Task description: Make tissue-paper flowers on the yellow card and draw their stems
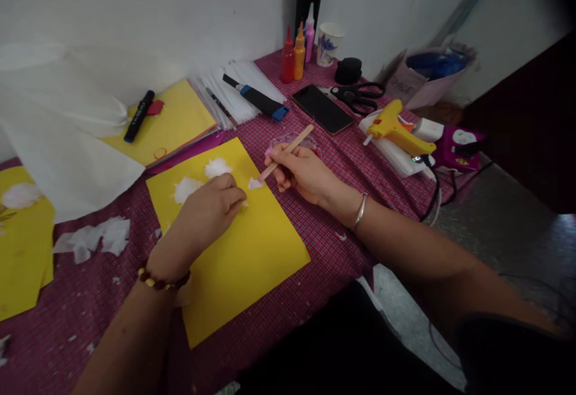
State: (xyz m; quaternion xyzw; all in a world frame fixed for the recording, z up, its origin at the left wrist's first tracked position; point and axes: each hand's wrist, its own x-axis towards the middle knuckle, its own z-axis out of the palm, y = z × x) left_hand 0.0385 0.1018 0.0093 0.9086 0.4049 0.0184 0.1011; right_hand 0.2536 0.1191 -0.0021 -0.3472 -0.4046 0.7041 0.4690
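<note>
A yellow paper sheet (pixel 252 251) lies on the checked tablecloth in front of me. Two white fluffy tissue tufts (pixel 218 167) are stuck near its far edge. My left hand (pixel 204 215) rests on the sheet with its fingertips pressing a small white piece down. My right hand (pixel 302 173) holds a wooden stick (pixel 288 151) like a pen. The stick's pinkish-white tip touches the sheet just right of my left fingertips.
Behind lie a black phone (pixel 322 108), scissors (pixel 360 96), a yellow glue gun (pixel 396 131), three colour bottles (pixel 297 54), a paper cup (pixel 329 44), a blue-black cutter (pixel 256 98) and a marker (pixel 138 116). White tissue scraps (pixel 94 239) and more yellow sheets (pixel 22 245) lie at left.
</note>
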